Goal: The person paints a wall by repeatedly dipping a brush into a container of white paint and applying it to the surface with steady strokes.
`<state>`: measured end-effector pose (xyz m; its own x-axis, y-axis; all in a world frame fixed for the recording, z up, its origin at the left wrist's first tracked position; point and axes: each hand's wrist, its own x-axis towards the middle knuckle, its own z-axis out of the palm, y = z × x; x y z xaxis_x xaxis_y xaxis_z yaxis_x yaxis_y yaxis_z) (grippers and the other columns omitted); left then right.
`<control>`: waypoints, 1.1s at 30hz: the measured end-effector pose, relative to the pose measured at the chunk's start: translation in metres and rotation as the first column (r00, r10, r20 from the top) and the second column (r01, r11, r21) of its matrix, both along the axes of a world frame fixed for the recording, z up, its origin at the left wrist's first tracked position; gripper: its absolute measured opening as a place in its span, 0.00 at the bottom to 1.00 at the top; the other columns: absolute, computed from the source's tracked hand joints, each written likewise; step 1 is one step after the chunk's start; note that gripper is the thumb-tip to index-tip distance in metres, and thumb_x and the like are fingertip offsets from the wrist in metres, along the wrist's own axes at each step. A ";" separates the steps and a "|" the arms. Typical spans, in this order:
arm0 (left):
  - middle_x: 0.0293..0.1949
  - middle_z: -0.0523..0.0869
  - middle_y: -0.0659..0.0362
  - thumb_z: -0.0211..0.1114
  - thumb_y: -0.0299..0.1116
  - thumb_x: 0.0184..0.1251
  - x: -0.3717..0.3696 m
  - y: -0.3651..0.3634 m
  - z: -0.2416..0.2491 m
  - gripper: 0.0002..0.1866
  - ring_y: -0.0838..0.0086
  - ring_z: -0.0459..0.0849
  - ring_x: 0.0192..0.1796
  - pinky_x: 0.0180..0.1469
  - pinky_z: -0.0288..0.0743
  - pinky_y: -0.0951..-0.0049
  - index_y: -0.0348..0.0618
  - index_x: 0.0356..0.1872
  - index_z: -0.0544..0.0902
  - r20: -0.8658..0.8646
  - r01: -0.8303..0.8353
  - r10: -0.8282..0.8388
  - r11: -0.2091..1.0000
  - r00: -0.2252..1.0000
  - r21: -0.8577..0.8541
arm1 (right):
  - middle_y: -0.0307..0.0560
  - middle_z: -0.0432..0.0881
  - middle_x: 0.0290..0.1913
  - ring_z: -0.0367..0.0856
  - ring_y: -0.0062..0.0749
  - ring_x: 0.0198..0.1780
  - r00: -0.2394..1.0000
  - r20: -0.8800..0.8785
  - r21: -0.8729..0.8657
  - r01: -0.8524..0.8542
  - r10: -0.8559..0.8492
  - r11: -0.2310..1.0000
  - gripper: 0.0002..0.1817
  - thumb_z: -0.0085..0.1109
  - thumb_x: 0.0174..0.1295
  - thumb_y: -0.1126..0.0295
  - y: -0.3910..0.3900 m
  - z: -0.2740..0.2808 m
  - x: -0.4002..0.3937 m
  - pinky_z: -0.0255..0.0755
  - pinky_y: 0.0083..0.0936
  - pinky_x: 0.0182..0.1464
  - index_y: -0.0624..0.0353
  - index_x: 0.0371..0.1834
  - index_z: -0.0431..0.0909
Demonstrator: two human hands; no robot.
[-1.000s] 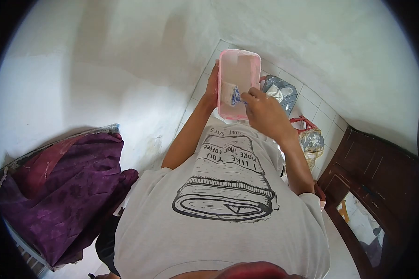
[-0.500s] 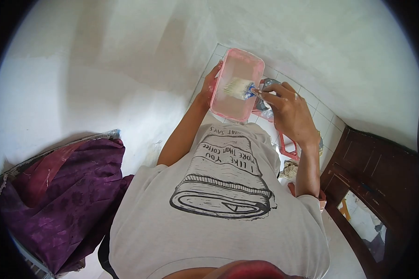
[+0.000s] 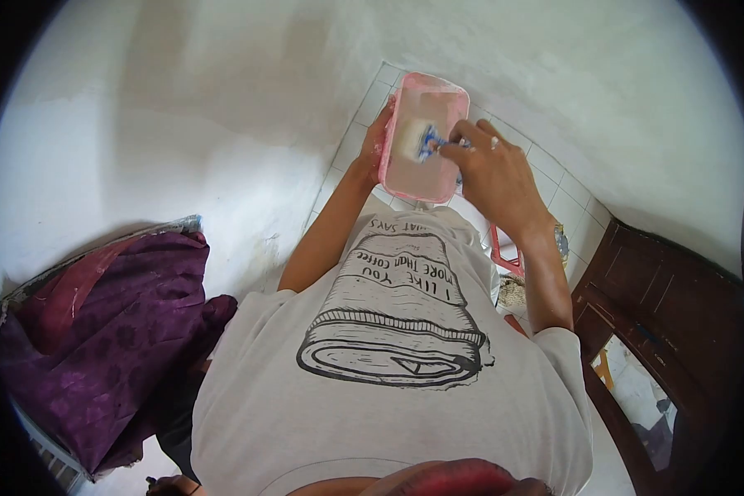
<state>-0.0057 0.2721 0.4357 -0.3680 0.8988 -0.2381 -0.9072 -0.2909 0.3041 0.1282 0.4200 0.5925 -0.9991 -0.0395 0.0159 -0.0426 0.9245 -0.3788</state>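
— Paintbrush (image 3: pixel 417 142), you see it? Short, pale bristles coated white, a blue ferrule, lying inside that pink container (image 3: pixel 424 169).

— I see it. What sort of container?

— Rectangular, rounded corners, thin translucent plastic smeared with white paint. It's held up in front of the chest, tilted toward the wall (image 3: pixel 182 124).

— Who's got hold of what?

— The left hand (image 3: pixel 379 140) grips the container's long edge, fingers curled round the rim. The right hand (image 3: pixel 489 172) has its fingertips pinched together on the brush handle, bristles down against the container's bottom.

— And the wall?

— Rough white plaster, patchy, matte. Below it, glossy white floor tiles (image 3: pixel 554 194).

— Anything else around?

— A crumpled purple cloth (image 3: pixel 99 347) draped to the left, soft and creased, and a dark wooden door (image 3: pixel 678 306) to the right. The grey shirt (image 3: pixel 397 364) carries a printed drawing.
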 end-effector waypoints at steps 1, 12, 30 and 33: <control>0.60 0.82 0.54 0.47 0.59 0.80 0.003 0.002 0.000 0.31 0.63 0.85 0.58 0.56 0.86 0.59 0.48 0.70 0.72 0.000 -0.006 0.006 1.000 1.000 -0.002 | 0.45 0.81 0.46 0.82 0.42 0.51 1.000 0.000 -0.002 -0.006 0.006 1.000 0.17 0.61 0.53 0.79 -0.001 -0.005 0.000 0.83 0.37 0.46 0.53 0.45 0.89; 0.65 0.79 0.53 0.45 0.59 0.81 0.016 0.014 0.013 0.32 0.63 0.82 0.62 0.63 0.81 0.57 0.46 0.73 0.69 -0.098 -0.194 0.189 0.980 0.977 -0.042 | 0.38 0.86 0.46 0.82 0.38 0.48 0.993 -0.030 -0.339 0.094 -0.110 0.936 0.13 0.66 0.56 0.79 0.051 -0.023 0.026 0.80 0.36 0.47 0.55 0.44 0.88; 0.65 0.79 0.56 0.45 0.59 0.81 0.055 -0.026 -0.049 0.31 0.64 0.81 0.64 0.64 0.79 0.58 0.49 0.73 0.70 -0.050 -0.265 0.261 0.957 0.964 -0.117 | 0.42 0.83 0.40 0.80 0.20 0.42 0.950 0.305 -0.890 0.310 -0.069 0.335 0.11 0.66 0.68 0.73 0.053 -0.108 0.047 0.74 0.21 0.48 0.67 0.49 0.84; 0.65 0.80 0.57 0.43 0.59 0.82 0.060 -0.071 -0.058 0.32 0.66 0.81 0.63 0.66 0.78 0.59 0.49 0.73 0.69 -0.035 -0.304 0.304 0.925 0.952 -0.229 | 0.39 0.83 0.40 0.79 0.20 0.41 0.942 0.331 -0.920 0.334 -0.050 0.207 0.12 0.64 0.69 0.73 0.034 -0.131 0.045 0.74 0.22 0.47 0.67 0.52 0.83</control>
